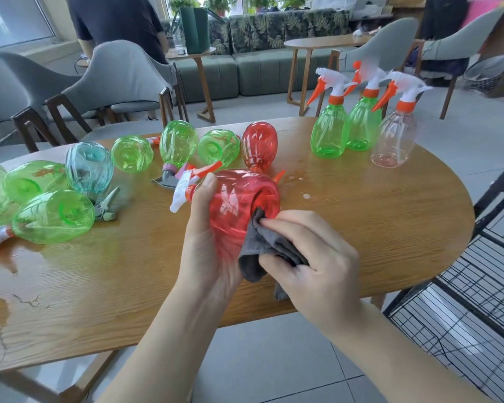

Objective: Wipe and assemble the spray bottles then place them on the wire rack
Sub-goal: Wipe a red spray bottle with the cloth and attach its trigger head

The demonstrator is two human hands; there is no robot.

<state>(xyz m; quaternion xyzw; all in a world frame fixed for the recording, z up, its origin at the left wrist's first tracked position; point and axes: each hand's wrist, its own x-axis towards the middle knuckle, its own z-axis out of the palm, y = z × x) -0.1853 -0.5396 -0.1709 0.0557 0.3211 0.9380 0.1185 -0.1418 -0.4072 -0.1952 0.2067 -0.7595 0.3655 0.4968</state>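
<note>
Above the desk: left hand gripping red spray bottle, right hand pressing grey cloth against its base; three upright bottles beyond.

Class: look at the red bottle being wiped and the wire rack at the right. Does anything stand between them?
Nothing visible does. The red bottle is held over the table; the wire rack is beyond its right edge. The three upright bottles stand farther back, off that path.

Grey chairs behind wooden table; green sofa; potted plants.
</note>
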